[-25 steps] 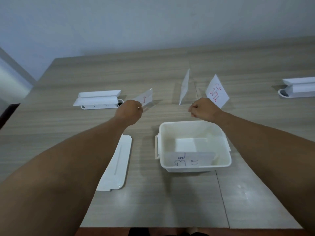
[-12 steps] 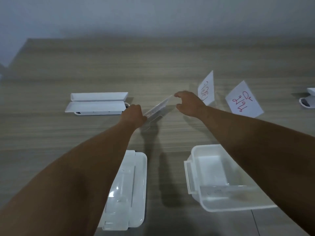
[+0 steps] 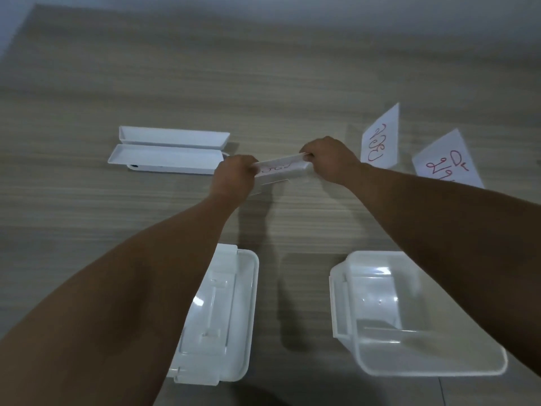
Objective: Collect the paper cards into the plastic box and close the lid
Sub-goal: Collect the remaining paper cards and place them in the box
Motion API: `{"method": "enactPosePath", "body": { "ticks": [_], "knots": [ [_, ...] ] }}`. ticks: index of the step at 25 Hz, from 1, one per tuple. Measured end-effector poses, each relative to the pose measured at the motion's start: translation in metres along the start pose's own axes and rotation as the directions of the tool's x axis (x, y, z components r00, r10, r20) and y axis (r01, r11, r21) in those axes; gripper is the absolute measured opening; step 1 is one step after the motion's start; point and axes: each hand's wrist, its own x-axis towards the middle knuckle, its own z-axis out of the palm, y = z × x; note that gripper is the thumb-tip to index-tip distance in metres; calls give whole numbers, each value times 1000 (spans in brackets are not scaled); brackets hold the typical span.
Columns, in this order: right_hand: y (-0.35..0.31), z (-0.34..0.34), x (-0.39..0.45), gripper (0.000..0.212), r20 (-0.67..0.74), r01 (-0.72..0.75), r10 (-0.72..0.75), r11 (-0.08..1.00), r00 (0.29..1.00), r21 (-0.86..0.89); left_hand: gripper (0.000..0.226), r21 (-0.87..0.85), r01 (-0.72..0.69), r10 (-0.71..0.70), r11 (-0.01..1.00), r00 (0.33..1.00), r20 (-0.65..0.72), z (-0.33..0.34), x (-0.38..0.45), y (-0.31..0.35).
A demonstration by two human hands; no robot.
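Now that the right hand (image 3: 328, 156) has joined the left hand (image 3: 234, 174), both pinching one card (image 3: 279, 168), boxing it seems next.

office-like room: wood-laminate table (image 3: 146, 68), plain wall (image 3: 292, 7)

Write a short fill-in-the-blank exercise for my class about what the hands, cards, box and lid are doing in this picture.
1. The card between the left hand and right hand is held by ____ hands.
2. The plastic box has its lid ____.
3. Writing on the standing cards is ____ in colour.

Missing words: both; off; red
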Motion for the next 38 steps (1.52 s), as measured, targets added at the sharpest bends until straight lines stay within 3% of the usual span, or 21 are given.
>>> {"method": "enactPosePath", "body": {
  "ticks": [3, 7, 8, 9, 11, 13, 16, 20, 24, 28, 30, 35, 38],
  "knots": [
    [2, -20, -24, 22, -99, 5, 3, 997, 995, 82, 19, -267, 60, -92, 962, 990, -111, -15, -1, 17],
    [17, -53, -73, 21, -293, -51, 106, 981, 950, 188, 65, -485, 141, -246, 863, 956, -161, -41, -16, 66],
    [21, -61, -86, 21, -335, -74, 144, 974, 931, 213, 75, -565, 208, -307, 799, 948, -86, -47, -19, 77],
    [24, -68, -100, 22, -368, -101, 181, 969, 912, 226, 82, -691, 288, -349, 663, 935, 55, -52, -23, 89],
    [30, -83, -133, 23, -404, -161, 236, 964, 884, 210, 92, -841, 413, -288, 350, 902, 323, -59, -33, 117],
    [32, -90, -163, 23, -417, -198, 248, 967, 875, 159, 84, -850, 444, -214, 284, 893, 396, -61, -41, 147],
    [27, -81, -197, 25, -403, -199, 217, 976, 889, 86, 39, -853, 410, -281, 323, 902, 327, -52, -56, 188],
    [24, -66, -230, 24, -374, -113, 112, 993, 920, 21, 9, -814, 457, -409, 357, 861, 304, -42, -72, 210],
    [28, -60, -256, 24, -278, -69, 92, 993, 956, 95, 13, -750, 487, -416, 447, 856, 308, -37, -82, 212],
    [42, -54, -279, 42, -206, -145, 228, 924, 952, 354, 19, -722, 462, -446, 514, 864, 235, -47, -86, 219],
    [51, -53, -283, 44, -207, -186, 283, 901, 937, 391, 16, -668, 429, -437, 608, 883, 168, -54, -82, 218],
    [64, -52, -284, 30, -173, -254, 359, 861, 917, 441, 8, -507, 312, -288, 804, 949, 128, -72, -79, 213],
    [60, -56, -277, 46, -161, -241, 361, 835, 919, 494, 15, -421, 197, -145, 885, 978, 153, -77, -81, 215]
  ]
}}
